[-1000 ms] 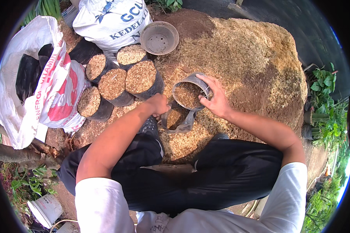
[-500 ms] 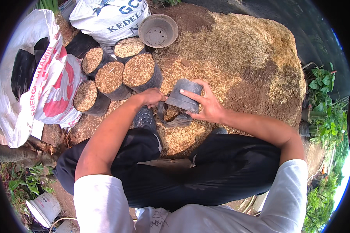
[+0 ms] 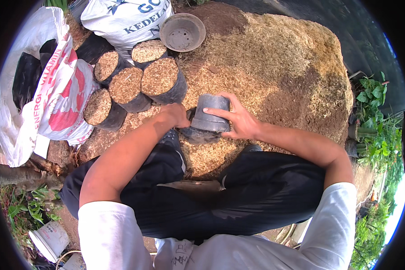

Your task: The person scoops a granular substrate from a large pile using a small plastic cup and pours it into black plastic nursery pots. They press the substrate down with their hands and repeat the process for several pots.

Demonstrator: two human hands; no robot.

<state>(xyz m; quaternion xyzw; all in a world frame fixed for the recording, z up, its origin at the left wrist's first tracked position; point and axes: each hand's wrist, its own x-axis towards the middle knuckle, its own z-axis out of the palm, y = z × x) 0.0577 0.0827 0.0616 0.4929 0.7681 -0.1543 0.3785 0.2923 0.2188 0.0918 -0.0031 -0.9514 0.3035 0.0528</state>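
A dark grey plastic pot (image 3: 211, 111) is upturned, its base toward me and its rim down over the mouth of a black plastic grow bag (image 3: 200, 135). My right hand (image 3: 242, 120) grips the pot from the right, thumb across its side. To the left, my left hand (image 3: 178, 115) is closed at the bag's edge, pinching the black plastic; its fingertips are partly hidden. The pot covers the bag's opening, so what is inside does not show. Around the bag lies loose tan shavings mix (image 3: 207, 157).
Several filled grow bags (image 3: 163, 76) stand at the upper left. Behind them are a grey bowl with holes (image 3: 183, 32) and a white sack (image 3: 126, 22). A red-and-white sack (image 3: 67, 103) holds black bags. A large heap of shavings and soil (image 3: 292, 58) spreads right.
The pot has turned more upright in its upturned pose and dropped onto the bag, covering the opening seen before. My left hand has shifted slightly and stays at the bag's edge.
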